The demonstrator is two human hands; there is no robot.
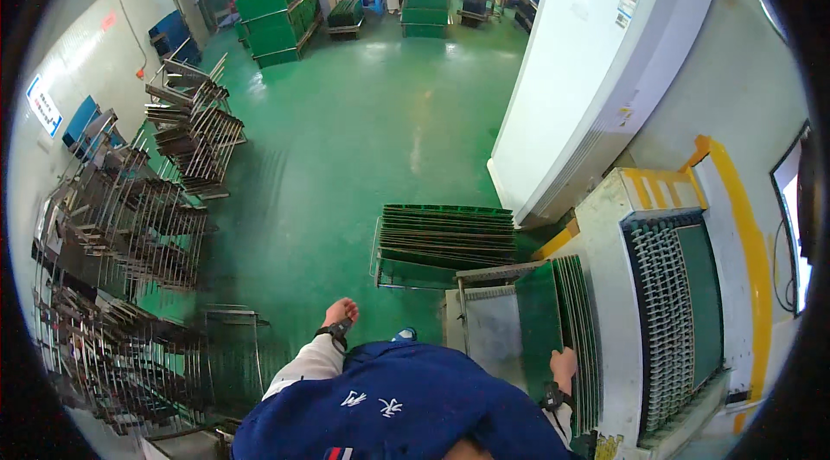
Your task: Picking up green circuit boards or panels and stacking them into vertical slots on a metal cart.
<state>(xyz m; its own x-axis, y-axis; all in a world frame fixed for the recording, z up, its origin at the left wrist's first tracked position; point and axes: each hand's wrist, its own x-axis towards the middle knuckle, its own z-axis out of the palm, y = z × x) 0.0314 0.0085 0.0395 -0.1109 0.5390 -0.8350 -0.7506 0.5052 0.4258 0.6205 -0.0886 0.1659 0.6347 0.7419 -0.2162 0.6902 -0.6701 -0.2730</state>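
Green panels (pixel 543 313) by right hand (pixel 564 364), grip unclear; metal racks (pixel 186 149) beyond left hand (pixel 341 312), grip apart.

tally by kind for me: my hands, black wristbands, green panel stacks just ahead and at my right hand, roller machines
Hands, left hand and right hand: 2
Black wristbands: 2
Green panel stacks: 2
Roller machine: 1
Total: 7

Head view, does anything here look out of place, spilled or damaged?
Mildly askew: the metal racks along the left wall stand at uneven angles, looking jumbled compared with the lined-up green boards by the right hand, though the lens bends edges. I see no clear spill or damage.
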